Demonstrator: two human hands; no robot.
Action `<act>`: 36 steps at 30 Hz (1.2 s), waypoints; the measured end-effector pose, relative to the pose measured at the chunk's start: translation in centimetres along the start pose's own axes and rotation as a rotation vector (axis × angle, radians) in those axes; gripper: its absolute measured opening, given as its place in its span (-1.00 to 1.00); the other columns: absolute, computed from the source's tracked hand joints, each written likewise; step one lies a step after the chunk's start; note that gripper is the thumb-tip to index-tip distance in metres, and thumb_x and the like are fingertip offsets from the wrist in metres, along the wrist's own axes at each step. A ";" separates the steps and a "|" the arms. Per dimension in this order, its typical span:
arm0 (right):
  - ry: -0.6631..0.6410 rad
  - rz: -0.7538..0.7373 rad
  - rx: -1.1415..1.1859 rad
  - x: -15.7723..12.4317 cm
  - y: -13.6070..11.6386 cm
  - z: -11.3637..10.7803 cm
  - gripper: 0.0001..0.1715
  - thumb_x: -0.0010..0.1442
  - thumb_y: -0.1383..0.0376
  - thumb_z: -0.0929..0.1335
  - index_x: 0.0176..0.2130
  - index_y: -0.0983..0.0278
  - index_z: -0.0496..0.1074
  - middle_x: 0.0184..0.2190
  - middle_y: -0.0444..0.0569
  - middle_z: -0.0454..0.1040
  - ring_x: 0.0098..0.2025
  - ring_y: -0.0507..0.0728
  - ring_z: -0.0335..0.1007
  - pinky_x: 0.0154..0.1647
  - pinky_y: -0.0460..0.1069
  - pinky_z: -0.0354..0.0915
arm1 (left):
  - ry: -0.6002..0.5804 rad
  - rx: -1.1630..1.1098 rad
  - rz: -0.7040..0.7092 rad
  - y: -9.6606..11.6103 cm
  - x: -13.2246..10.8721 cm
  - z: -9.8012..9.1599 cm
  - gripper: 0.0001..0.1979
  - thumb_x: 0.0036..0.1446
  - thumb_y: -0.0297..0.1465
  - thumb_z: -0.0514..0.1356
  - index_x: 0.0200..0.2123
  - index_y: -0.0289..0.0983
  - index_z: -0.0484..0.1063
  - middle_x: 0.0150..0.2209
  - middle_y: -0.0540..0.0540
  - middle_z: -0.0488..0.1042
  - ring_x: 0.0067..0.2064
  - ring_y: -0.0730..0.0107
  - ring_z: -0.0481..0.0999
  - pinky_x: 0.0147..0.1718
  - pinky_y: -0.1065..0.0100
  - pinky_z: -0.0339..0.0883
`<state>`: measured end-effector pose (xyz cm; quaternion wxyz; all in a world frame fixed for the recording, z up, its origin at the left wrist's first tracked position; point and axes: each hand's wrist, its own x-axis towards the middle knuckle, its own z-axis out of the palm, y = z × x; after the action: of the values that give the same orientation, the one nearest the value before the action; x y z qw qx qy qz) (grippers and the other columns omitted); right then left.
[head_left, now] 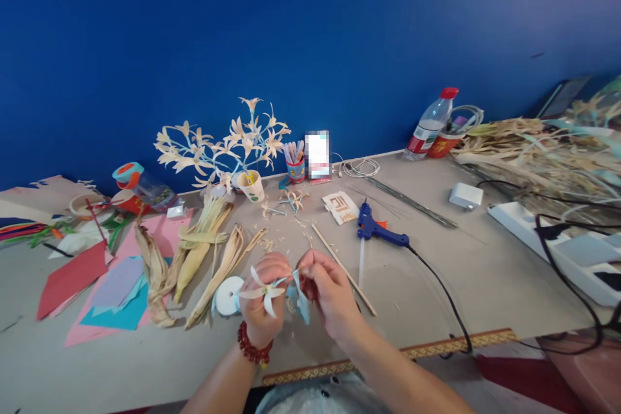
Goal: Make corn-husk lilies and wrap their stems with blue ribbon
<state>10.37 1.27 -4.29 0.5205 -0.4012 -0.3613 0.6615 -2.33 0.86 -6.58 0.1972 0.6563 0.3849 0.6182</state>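
Observation:
My left hand [272, 268] is closed round the stem of a pale husk flower [268, 292], whose narrow petals spread out below the fingers. Close beside it, my right hand [330, 286] pinches with thumb and forefinger at the stem end; what lies between those fingertips is too small to make out. A light-blue tape strip [301, 301] hangs between the two hands. Just left of my left hand sits a white roll [228, 297] with light-blue tape at its edge. Small husk scraps [269, 244] are strewn beyond the hands.
A blue glue gun [376, 228] lies right of a thin stick [342, 266]. Dried husks [226, 272] and coloured paper [116, 297] cover the left. Husk flowers [242, 139] stand in a paper cup [252, 187] behind. A power strip [548, 249] with black cables is at right.

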 end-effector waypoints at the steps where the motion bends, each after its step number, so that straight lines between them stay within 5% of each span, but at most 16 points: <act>1: 0.020 -0.121 -0.094 0.0 0.1 -0.2 -0.88 -0.03 0.30 0.27 -0.57 0.24 0.25 -0.66 -0.20 0.21 -0.60 -0.01 0.06 -0.58 -0.12 0.05 | -0.002 0.002 0.007 0.1 0.0 0.0 -0.78 0.13 -0.56 0.15 -0.26 -0.10 0.45 -0.37 -0.07 0.51 -0.27 0.18 0.49 -0.15 0.05 0.35; 4: 0.065 -0.349 -0.271 -0.1 0.2 -0.5 -0.87 -0.03 0.31 0.30 -0.57 0.25 0.29 -0.59 -0.15 0.27 -0.51 0.02 0.14 -0.48 -0.10 0.11 | -0.013 0.007 0.015 0.2 0.1 0.1 -0.83 0.13 -0.54 0.17 -0.29 -0.13 0.45 -0.37 -0.08 0.51 -0.29 0.18 0.49 -0.14 0.04 0.37; 9: -0.003 -0.016 -0.027 -0.1 0.3 0.1 -0.86 0.05 0.31 0.21 -0.53 0.23 0.20 -0.68 -0.23 0.18 -0.66 -0.03 -0.01 -0.64 -0.13 -0.01 | 0.032 -0.007 0.061 0.0 0.2 0.3 -0.85 0.14 -0.56 0.15 -0.31 -0.19 0.44 -0.39 -0.07 0.49 -0.30 0.24 0.49 -0.17 0.07 0.41; 14: 0.096 -0.506 -0.497 0.3 0.7 -1.0 -0.85 0.03 0.32 0.31 -0.54 0.25 0.28 -0.59 -0.16 0.27 -0.51 0.02 0.15 -0.45 -0.09 0.11 | 0.049 -0.041 0.104 0.2 0.4 0.3 -0.88 0.14 -0.55 0.16 -0.34 -0.22 0.44 -0.42 -0.07 0.50 -0.32 0.26 0.50 -0.19 0.09 0.41; 17: 0.178 -0.543 -0.600 0.9 0.7 -2.4 -0.82 0.11 0.36 0.26 -0.52 0.24 0.28 -0.61 -0.17 0.29 -0.54 0.02 0.16 -0.49 -0.09 0.10 | 0.140 -0.106 0.086 0.6 0.7 0.3 -0.91 0.14 -0.52 0.19 -0.37 -0.22 0.46 -0.45 -0.06 0.49 -0.34 0.26 0.50 -0.18 0.06 0.40; 20: 0.124 -0.461 -0.634 1.4 0.4 -3.6 -0.78 0.24 0.34 0.21 -0.42 0.25 0.33 -0.58 -0.14 0.37 -0.56 0.03 0.23 -0.52 -0.10 0.15 | 0.236 -0.198 -0.085 0.9 1.0 0.5 -0.93 0.11 -0.42 0.25 -0.43 -0.24 0.48 -0.46 -0.04 0.48 -0.35 0.27 0.50 -0.17 0.08 0.39; 25: -0.051 -0.603 -1.059 1.9 0.1 -5.0 -0.82 0.26 0.34 0.28 -0.34 0.25 0.46 -0.23 0.04 0.53 -0.22 0.15 0.42 -0.19 0.00 0.27 | 0.286 -0.435 -0.386 1.0 1.6 0.9 -0.78 -0.03 -0.26 0.37 -0.53 -0.26 0.46 -0.52 -0.02 0.45 -0.37 0.33 0.46 -0.22 0.23 0.39; 29: 0.005 -0.472 -1.217 1.7 0.4 -5.4 -0.83 0.25 0.33 0.27 -0.33 0.27 0.44 -0.38 -0.02 0.48 -0.45 0.09 0.36 -0.44 -0.05 0.20 | 0.233 -0.565 -0.450 0.5 1.7 1.0 -0.82 -0.02 -0.30 0.37 -0.50 -0.24 0.47 -0.51 0.00 0.45 -0.37 0.35 0.45 -0.24 0.25 0.38; 31: -0.003 -0.450 -1.207 1.4 0.2 -5.3 -0.80 0.27 0.29 0.27 -0.36 0.26 0.43 -0.46 -0.06 0.43 -0.49 0.07 0.32 -0.46 -0.05 0.17 | 0.208 -0.591 -0.453 0.3 1.6 1.0 -0.85 0.00 -0.32 0.36 -0.50 -0.24 0.48 -0.51 0.00 0.44 -0.37 0.35 0.45 -0.25 0.26 0.37; 36: -0.141 -0.591 -0.870 0.7 -1.6 -4.2 -0.82 0.29 0.36 0.25 -0.17 0.25 0.44 -0.23 0.01 0.45 -0.28 0.08 0.37 -0.22 -0.03 0.28 | 0.191 -0.615 -0.477 -0.1 1.3 1.1 -0.87 0.00 -0.34 0.35 -0.48 -0.26 0.50 -0.49 -0.02 0.46 -0.37 0.36 0.45 -0.30 0.31 0.35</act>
<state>14.68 2.52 -4.69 0.4447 -0.4156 -0.7341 0.3010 -1.34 2.12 -5.99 0.4856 0.3984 0.3402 0.6998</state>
